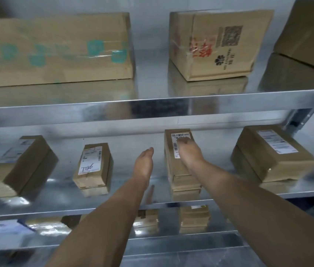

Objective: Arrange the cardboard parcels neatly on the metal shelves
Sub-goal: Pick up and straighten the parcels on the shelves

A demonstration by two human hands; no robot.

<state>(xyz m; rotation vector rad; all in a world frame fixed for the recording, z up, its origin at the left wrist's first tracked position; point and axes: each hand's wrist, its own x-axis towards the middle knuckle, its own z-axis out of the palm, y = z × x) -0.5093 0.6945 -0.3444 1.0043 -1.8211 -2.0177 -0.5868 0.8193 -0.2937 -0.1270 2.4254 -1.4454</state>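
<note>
Both bare forearms reach forward side by side, drawing closer together toward the wrists. The left hand (145, 160) is turned on edge, its fingers straight and pressed together, pointing ahead, and it holds nothing. The right hand (189, 152) is just to the right of it and a little farther forward, with a narrow gap between the two. It lies palm down with its back toward the camera and its fingers stretched forward. The fingertips are too blurred to tell apart.
</note>
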